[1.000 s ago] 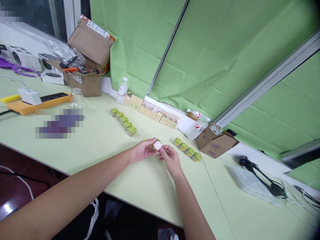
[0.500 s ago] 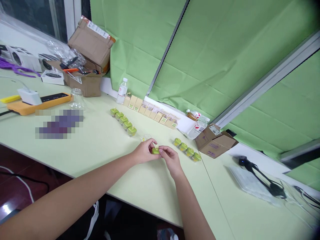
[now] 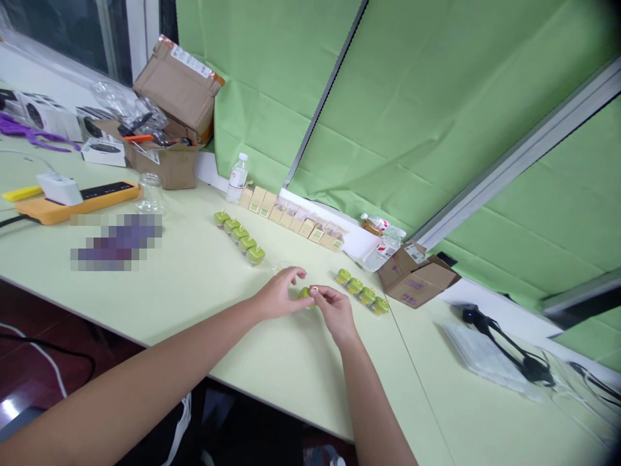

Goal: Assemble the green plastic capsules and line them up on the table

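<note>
A small green-lidded container (image 3: 305,294) with a pale loop on top is between my hands, above the table. My right hand (image 3: 336,316) pinches it by the loop with thumb and fingertips. My left hand (image 3: 280,296) is on its other side, thumb and fingers apart; the thumb tip overlaps the lid, and I cannot tell if it touches. Behind my left fingers lies a clear piece (image 3: 282,266), partly hidden. To the left runs a slanting row of green-lidded clear containers (image 3: 240,236). A second row of the same containers (image 3: 361,291) stands right of my right hand.
Small beige boxes (image 3: 294,217) line the wall beside an upright water bottle (image 3: 237,178). Two bottles (image 3: 383,249) lie near an open carton (image 3: 417,275). An orange power strip (image 3: 107,192), a glass jar (image 3: 150,194) and a cluttered cardboard box (image 3: 174,165) occupy the left.
My left fingers have opened away from the green-lidded container, which both hands held before. It now tilts, with my right fingers on its loop.
</note>
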Tool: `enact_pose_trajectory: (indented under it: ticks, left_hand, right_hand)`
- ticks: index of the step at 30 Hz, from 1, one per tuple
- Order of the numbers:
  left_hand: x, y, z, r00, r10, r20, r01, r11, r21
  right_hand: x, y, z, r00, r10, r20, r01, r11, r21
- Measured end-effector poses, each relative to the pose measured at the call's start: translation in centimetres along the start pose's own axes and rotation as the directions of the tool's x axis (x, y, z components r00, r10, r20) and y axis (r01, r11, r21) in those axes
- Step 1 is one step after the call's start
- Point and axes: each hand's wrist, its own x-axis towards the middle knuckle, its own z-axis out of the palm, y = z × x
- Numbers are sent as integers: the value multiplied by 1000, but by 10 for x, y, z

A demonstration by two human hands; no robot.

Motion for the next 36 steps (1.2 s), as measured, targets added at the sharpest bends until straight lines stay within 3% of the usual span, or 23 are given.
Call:
enact_pose_trajectory:
  ticks: [3, 6, 11, 16, 23, 26, 31, 36]
  left_hand:
    - [7, -5, -9, 981, 72, -179, -40, 984, 176]
    - [12, -19, -11, 975, 37, -220, 35, 948, 316]
    - [14, -37, -7, 986, -118, -121, 156, 914, 376]
    - [12, -30, -6, 989, -128, -79, 148, 919, 364]
    - [6, -24, -3, 992, -77, 102, 56, 979, 198]
    - [4, -20, -3, 981, -63, 186, 39, 990, 132]
    - [0, -14, -2, 978, -36, 207, 11, 993, 117]
    - [0, -16, -2, 976, -35, 214, 15, 995, 97]
  right_hand:
    - [1, 1, -2, 997, 14, -82, -12, 1000, 14]
    - [2, 1, -2, 990, 16, -142, -14, 1000, 15]
    - [4, 4, 1, 975, 2, -223, -1, 1000, 5]
    - [4, 4, 2, 960, -26, -277, 23, 1000, -15]
    - [5, 9, 3, 948, -111, -298, 90, 993, -82]
    - [5, 8, 3, 945, -170, -281, 136, 981, -136]
    - [-1, 1, 4, 940, -284, -188, 220, 928, -302]
    - [-4, -3, 4, 958, -279, -67, 240, 908, -344]
